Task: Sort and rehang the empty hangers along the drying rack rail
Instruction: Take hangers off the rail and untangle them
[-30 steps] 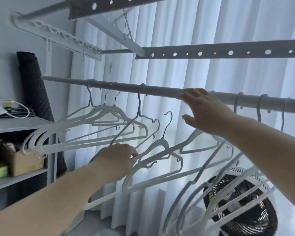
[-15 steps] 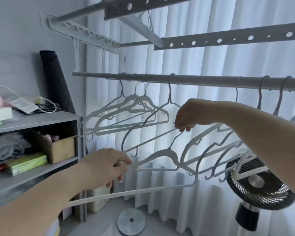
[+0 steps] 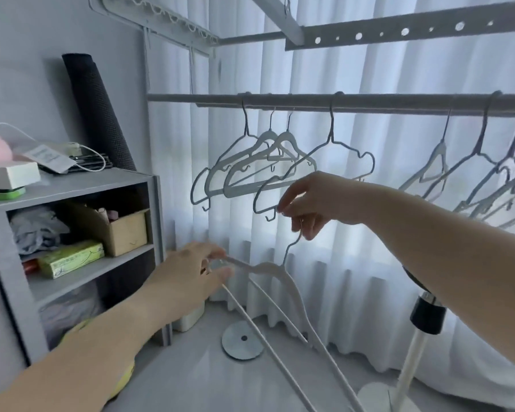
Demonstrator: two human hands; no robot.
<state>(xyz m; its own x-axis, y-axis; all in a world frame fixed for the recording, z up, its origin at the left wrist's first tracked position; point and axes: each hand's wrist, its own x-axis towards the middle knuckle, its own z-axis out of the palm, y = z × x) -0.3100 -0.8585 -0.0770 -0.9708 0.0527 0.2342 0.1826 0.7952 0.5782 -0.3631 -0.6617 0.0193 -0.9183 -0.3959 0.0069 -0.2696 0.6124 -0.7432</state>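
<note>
my left grip (image 3: pixel 191 272) is stretched out low in front of me, fingers almost straight, with one shoulder tip of the white slim hanger (image 3: pixel 275 269) lying between fingers and thumb. blur hides whether they squeeze it, so i cannot tell. higher and a little farther, my right grip (image 3: pixel 309 200) pinches the thin metal hook of that hanger between thumb and fingertips. the white slim hanger is off the rail, held in the air below it, tilted so its other shoulder slants down toward me. at my left stands a grey open shelf unit (image 3: pixel 72 185) holding a brown cardboard box (image 3: pixel 128 233) and a yellow-green packet (image 3: pixel 72 258). a round metal disc (image 3: pixel 235 346) lies on the floor beyond. farther back, a cluster of pale empty hangers (image 3: pixel 250 171) hangs from the grey round rack rail (image 3: pixel 384 104), with more pale hangers (image 3: pixel 473 179) well apart to the right and a white sheer curtain (image 3: pixel 354 69) behind.
</note>
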